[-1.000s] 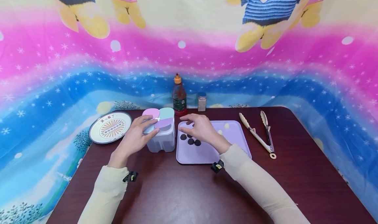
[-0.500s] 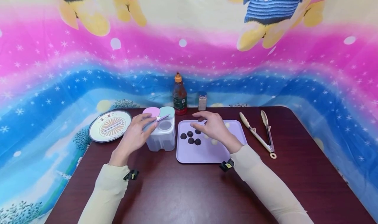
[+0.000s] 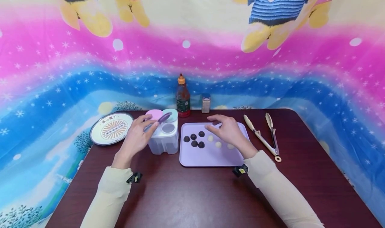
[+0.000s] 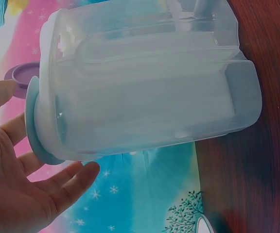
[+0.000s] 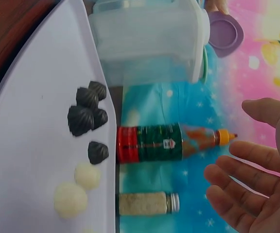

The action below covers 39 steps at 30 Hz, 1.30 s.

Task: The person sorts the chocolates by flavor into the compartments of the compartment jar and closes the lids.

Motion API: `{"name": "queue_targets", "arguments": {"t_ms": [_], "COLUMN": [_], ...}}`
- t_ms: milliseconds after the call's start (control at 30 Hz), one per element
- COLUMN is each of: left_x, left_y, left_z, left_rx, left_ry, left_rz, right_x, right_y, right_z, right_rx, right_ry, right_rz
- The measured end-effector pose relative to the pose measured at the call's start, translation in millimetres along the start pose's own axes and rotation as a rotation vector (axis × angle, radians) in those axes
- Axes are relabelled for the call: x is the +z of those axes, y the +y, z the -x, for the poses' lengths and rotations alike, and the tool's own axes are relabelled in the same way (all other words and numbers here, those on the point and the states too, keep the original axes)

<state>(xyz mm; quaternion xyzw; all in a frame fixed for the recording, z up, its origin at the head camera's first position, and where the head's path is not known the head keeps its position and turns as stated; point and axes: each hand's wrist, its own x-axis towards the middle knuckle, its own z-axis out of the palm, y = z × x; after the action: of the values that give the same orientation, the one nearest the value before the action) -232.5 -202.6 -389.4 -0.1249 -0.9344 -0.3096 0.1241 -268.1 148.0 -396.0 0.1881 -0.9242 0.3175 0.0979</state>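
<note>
A clear plastic storage box (image 3: 163,143) with pink, teal, purple and blue round lids stands left of a lilac tray (image 3: 210,161). My left hand (image 3: 136,133) lies over its top, fingers extended by the blue lid (image 4: 33,121). The thumb touches the tipped-up purple lid (image 4: 28,77), beside a round opening (image 3: 167,128). My right hand (image 3: 230,133) hovers above the tray with relaxed fingers, holding nothing. On the tray lie several small black pleated bun-shaped pieces (image 3: 194,143) and pale ones (image 3: 218,144), partly hidden by that hand.
Behind the box and tray stand a red sauce bottle (image 3: 183,101) with an orange cap and a small shaker jar (image 3: 206,103). A patterned plate (image 3: 111,129) lies at the left, spread tongs (image 3: 266,138) at the right. A printed cloth backs the dark table (image 3: 180,194).
The purple lid has swung from flat to steeply tilted, uncovering the opening. My right hand has moved right, away from the box, across the tray. My left hand has stayed nearly still.
</note>
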Motion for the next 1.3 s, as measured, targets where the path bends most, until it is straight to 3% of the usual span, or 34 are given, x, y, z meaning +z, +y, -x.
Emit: {"name": "queue_targets", "arguments": {"t_ms": [767,1300], "left_x": [-0.7,-1.6], "left_y": [0.8,0.6], "left_z": [3.2,2.8], "left_rx": [-0.011,-0.011], "left_ry": [-0.005,-0.007], "left_rz": [-0.008,-0.003], "right_x": [-25.4,-44.3], "right_y": [51.6,90.2], "right_z": [29.5,45.7], "right_rx": [0.090,0.160], "right_ry": [0.056,0.101], "right_rz": [0.048,0.145]}}
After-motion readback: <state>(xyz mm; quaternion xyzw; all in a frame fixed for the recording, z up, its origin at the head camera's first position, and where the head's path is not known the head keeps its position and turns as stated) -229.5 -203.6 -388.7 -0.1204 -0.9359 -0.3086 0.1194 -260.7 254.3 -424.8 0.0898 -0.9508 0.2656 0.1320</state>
